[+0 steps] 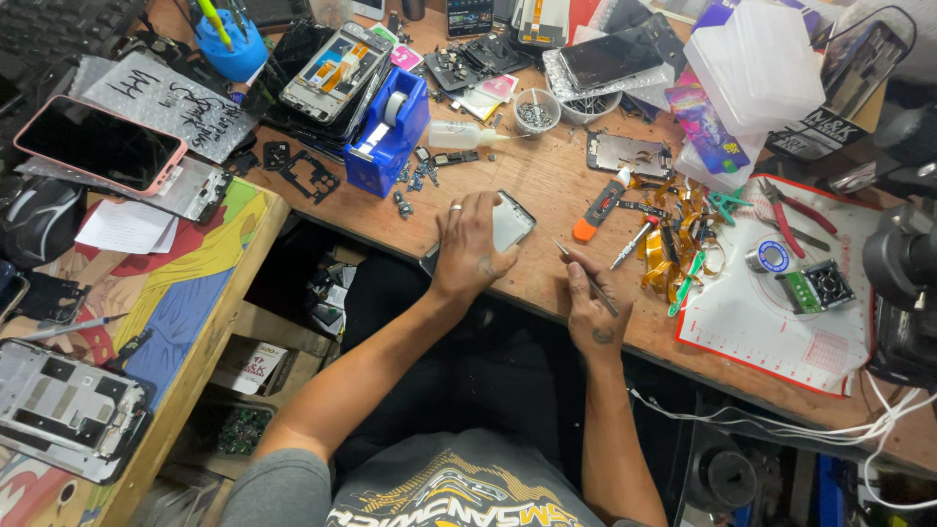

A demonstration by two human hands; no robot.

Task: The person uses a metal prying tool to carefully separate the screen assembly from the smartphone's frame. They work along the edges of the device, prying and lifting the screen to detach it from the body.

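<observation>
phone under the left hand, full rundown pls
The phone lies flat near the front edge of the wooden workbench, angled diagonally. Its upturned face looks pale grey-white with a dark rim and rounded corners. The left hand presses down over its near half, hiding that part. The right hand holds tweezers beside it, tip not touching.

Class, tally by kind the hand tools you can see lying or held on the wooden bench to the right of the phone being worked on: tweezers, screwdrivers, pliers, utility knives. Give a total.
Tweezers: 1, in the right hand at
Screwdrivers: 1, red-tipped
Pliers: 1, red-handled
Utility knives: 1, orange and grey
Total: 4
The left hand presses the phone.
</observation>
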